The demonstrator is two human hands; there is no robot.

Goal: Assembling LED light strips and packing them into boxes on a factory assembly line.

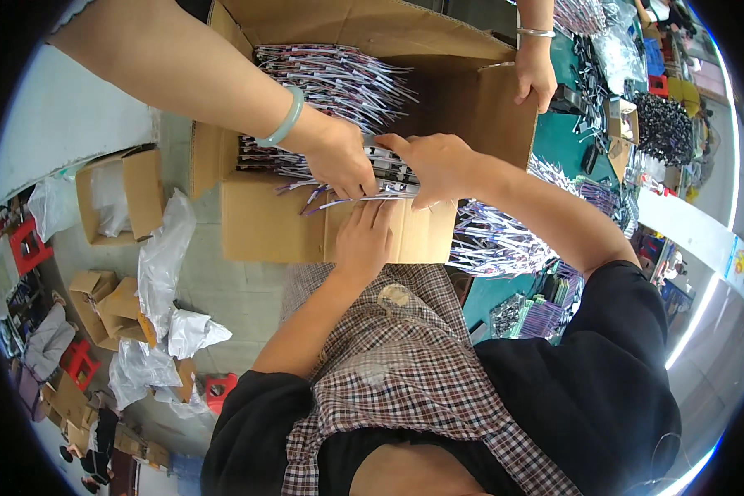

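Observation:
An open cardboard box (273, 240) stands in front of me, with stacked bundles of thin white and purple wires (331, 78) inside. At its near side lies a bundle of wired parts (393, 169) with white and dark strips. My right hand (442, 169) spans this bundle from its right end, thumb and fingers closed round it. My left hand (364, 240) reaches up over the near flap, its fingers pressed together at the bundle's near edge; their tips are partly hidden. Another person's hand with a pale green bangle (339, 161) touches the same bundle.
The other person's second hand (537, 78) rests by the box's right edge. On the right, a green table (492, 302) bears more wire bundles (496, 240) and black cables. Cardboard boxes (120, 194), plastic bags (165, 256) and red stools (78, 364) stand on the floor at left.

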